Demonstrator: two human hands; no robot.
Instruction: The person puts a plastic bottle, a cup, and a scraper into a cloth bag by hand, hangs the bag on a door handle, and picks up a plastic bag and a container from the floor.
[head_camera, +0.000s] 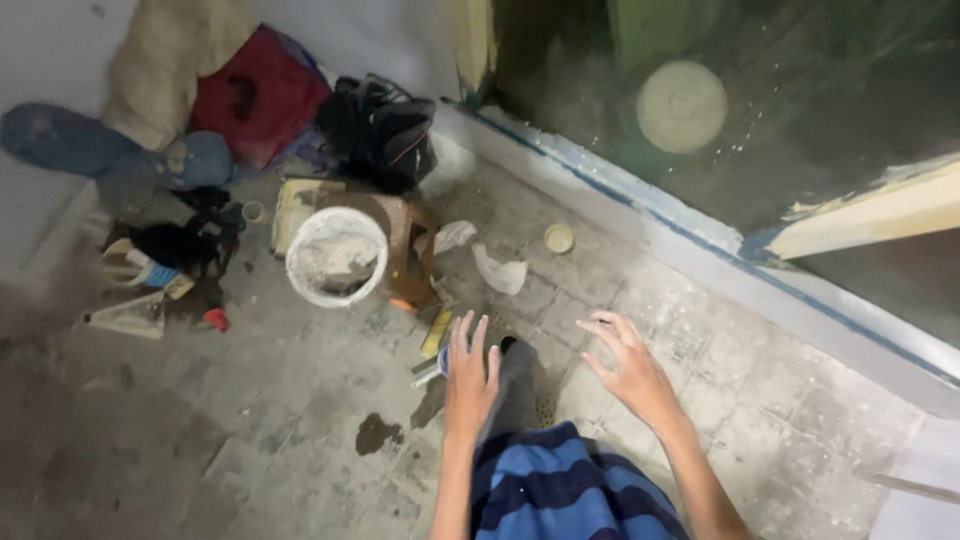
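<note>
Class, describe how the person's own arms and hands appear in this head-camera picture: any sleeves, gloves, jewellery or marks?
Both forearms are bare, with no sleeves reaching them. The left hand and right hand wear no gloves, and no rings, watch or bracelets show. Between the arms lies a garment with broad blue and dark navy stripes. Any dust on the fingers is too blurred to tell.

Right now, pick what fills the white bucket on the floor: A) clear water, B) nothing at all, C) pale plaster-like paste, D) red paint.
C: the white bucket beside the brown stool holds a pale, lumpy grey-white paste, not liquid or red colour.
</note>
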